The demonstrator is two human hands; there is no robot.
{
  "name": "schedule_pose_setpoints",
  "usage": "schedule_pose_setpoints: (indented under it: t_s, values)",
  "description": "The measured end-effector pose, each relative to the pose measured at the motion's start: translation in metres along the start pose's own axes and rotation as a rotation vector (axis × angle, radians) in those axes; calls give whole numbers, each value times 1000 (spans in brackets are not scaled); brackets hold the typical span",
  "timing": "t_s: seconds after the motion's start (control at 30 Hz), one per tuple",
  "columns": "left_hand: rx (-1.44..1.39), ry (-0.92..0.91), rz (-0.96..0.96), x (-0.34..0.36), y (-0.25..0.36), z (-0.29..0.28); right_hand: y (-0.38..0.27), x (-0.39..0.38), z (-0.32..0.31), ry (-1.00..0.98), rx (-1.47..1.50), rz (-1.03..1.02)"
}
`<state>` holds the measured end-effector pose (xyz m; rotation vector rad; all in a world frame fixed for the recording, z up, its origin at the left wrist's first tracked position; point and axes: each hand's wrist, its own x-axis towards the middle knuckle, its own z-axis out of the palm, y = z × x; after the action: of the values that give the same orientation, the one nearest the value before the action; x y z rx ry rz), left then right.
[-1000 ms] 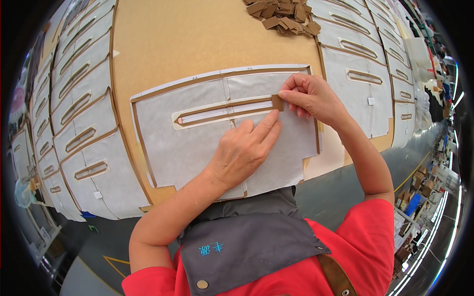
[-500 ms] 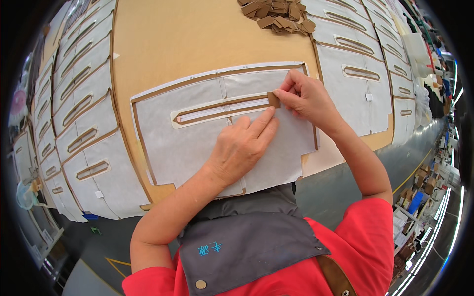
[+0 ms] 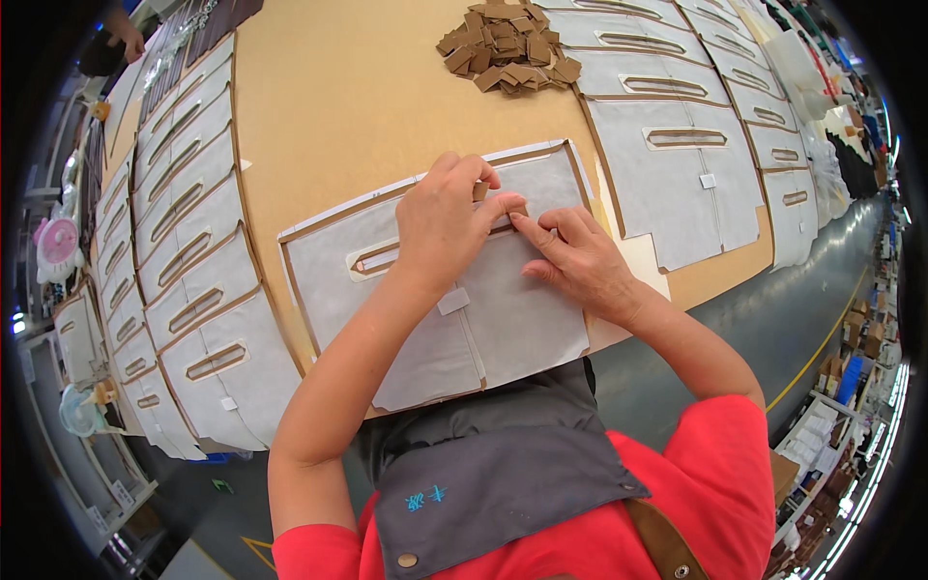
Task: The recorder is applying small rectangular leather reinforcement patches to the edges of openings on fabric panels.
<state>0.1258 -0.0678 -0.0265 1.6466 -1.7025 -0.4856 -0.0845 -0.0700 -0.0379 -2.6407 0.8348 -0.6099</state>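
A pale grey panel [image 3: 522,300] with brown edge strips lies flat before me. Across it runs a long slot [image 3: 375,259] with a brown border and a white surround; my hands hide its right part. Above the slot my left hand [image 3: 440,222] is closed, with a small brown piece [image 3: 479,191] between its curled fingers. My right hand [image 3: 580,261] rests at the slot's right part, its index fingertip meeting my left thumb over a bit of brown material; its own thumb is held apart. A small white tag [image 3: 452,302] sits below the slot.
A heap of small brown pieces [image 3: 507,46] lies on the tan tabletop [image 3: 329,97] beyond the panel. Overlapping rows of similar slotted panels cover the left [image 3: 198,309] and right [image 3: 677,174] sides. Another person's hand [image 3: 130,43] shows at the far left.
My left hand has gone from below the slot to above it, with a brown piece now visible in its fingers. My right hand has come down beside the slot. The view has shifted.
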Motion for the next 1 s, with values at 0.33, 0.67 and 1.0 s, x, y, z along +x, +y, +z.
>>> schedule_pose_setpoints:
  t_s: [0.33,0.67,1.0]
  values:
    - [219,-143,-72,8,2,7,1,-1,8,21,-96,-114]
    - [-1867,-50,-979,-58,3,-51,-56,4,-30,330,552,239]
    - [-1850,-46,-794,-121,11,-53,-119,21,8,123,621,135]
